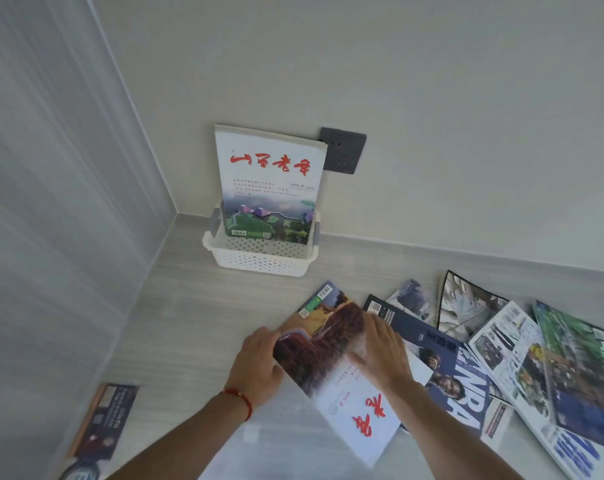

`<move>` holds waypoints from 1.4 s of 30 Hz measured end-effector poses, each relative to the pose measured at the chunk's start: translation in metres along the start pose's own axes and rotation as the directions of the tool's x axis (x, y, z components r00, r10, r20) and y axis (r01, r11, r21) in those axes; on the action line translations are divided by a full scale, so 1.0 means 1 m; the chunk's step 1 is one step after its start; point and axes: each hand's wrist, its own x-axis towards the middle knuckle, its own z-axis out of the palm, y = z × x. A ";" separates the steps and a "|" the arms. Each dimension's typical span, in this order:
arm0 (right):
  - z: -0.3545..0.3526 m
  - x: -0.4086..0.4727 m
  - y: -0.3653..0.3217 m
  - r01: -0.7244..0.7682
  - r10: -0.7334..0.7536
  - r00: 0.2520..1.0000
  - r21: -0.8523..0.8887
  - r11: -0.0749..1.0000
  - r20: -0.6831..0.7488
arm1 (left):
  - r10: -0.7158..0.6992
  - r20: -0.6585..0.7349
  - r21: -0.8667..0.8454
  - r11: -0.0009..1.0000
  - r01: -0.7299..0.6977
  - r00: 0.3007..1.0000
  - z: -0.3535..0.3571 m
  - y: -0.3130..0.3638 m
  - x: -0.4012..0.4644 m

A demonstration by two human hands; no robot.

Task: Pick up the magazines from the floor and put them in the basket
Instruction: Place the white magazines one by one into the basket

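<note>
Hands met on one glossy magazine (331, 355) at lower centre: the left hand (259, 365) gripped its left edge, while the right hand (383, 351) lay flat-fingered on the cover (fingertips blurred). Above, a perforated white plastic basket (259, 261) held an upright magazine (269, 185). Other magazines (522, 362) sprawled right, partly cut off.

Room corner. Rear wall (397, 81): plain cream, matt finish. Left side: pale grey curtain (51, 202) with fine vertical ribbing, hanging to floor level. Floor (189, 306): light grey wood-grain boards. A dark grey socket plate (345, 150) is mounted low on the rear wall. Lighting: soft, even.
</note>
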 end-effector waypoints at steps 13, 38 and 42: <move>-0.030 -0.013 -0.035 0.560 -0.524 0.796 0.038 0.828 -0.302 | 0.139 0.178 0.422 0.884 -0.203 0.974 -0.005 0.070 0.022; -0.118 0.020 -0.074 0.158 -0.071 0.987 0.799 0.581 -0.144 | -0.232 -0.181 -0.770 0.639 0.009 0.956 -0.120 -0.013 0.023; -0.170 0.061 -0.100 0.294 -0.061 0.929 0.629 0.720 -0.365 | -0.148 -0.431 -0.517 0.849 -0.108 0.890 -0.175 -0.005 0.060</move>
